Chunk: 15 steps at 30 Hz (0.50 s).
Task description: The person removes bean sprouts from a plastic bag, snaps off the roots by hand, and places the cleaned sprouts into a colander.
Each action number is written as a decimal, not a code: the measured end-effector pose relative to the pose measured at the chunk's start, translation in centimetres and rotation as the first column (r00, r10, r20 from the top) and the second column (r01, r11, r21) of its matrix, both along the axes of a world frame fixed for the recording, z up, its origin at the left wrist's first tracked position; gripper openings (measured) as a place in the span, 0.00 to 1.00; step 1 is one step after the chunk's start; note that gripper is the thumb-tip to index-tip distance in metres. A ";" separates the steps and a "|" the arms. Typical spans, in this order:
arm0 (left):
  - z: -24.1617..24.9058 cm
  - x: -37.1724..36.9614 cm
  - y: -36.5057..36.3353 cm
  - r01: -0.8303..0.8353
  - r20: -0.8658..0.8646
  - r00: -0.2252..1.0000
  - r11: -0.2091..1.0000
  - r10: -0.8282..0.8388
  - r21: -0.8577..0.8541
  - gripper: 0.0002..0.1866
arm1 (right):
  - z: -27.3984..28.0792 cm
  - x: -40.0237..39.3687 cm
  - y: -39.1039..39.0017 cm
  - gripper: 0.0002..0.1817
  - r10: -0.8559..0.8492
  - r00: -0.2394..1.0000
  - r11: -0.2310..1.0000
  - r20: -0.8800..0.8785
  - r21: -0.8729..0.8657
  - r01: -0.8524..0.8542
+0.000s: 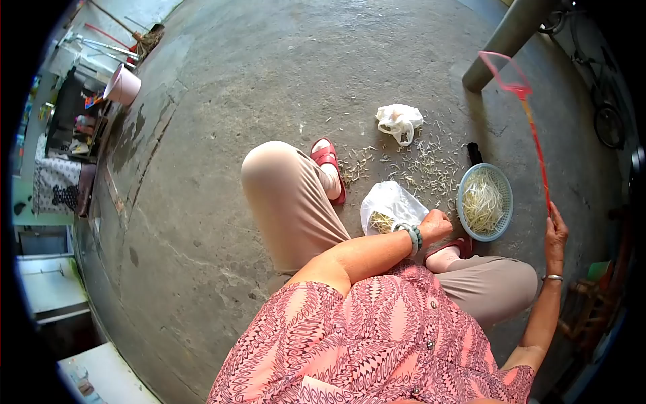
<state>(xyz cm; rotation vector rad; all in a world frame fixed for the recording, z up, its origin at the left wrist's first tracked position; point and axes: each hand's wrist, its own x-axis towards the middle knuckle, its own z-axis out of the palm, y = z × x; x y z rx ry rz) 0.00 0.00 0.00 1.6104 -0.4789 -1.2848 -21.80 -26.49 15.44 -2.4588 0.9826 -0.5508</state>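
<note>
My right hand (556,234) is wrapped around the thin handle of a red fly swatter (537,145), which is raised with its head up and away from me. My left hand (436,227), bracelets at the wrist, is closed beside a white plastic bag (396,202); whatever its fingers hold, if anything, is hidden. Pale bean sprouts (381,222) show inside that bag. Between my two hands, a little farther out, a round blue-grey plastic basket (509,214) on the floor holds a heap of bean sprouts.
Sprout scraps (431,165) lie scattered on the concrete floor around a knotted white bag (400,121). A dark object (474,153) touches the basket's far side. Beyond stand a grey post (501,50) and a bicycle (607,121). A pink bucket (122,85) is at far left.
</note>
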 end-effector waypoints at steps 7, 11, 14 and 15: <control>-0.9 1.8 -1.2 -0.015 0.043 0.999 0.999 0.013 0.036 0.14 | -9.2 -14.5 -3.3 0.22 -0.549 0.831 0.819 0.083 0.253 0.516; -5.0 4.3 -0.6 -0.021 0.068 0.998 0.991 0.012 0.130 0.15 | -20.0 -23.8 -3.5 0.22 -0.695 0.719 0.707 0.009 0.185 0.682; -7.3 6.2 0.9 0.061 0.270 0.958 0.991 -0.091 0.118 0.13 | -23.7 -22.6 0.0 0.22 -0.749 0.629 0.600 -0.208 0.190 0.777; -7.2 6.9 1.3 0.149 0.264 0.946 0.975 -0.189 0.167 0.13 | -24.4 -21.2 1.2 0.22 -0.740 0.615 0.582 -0.270 0.201 0.788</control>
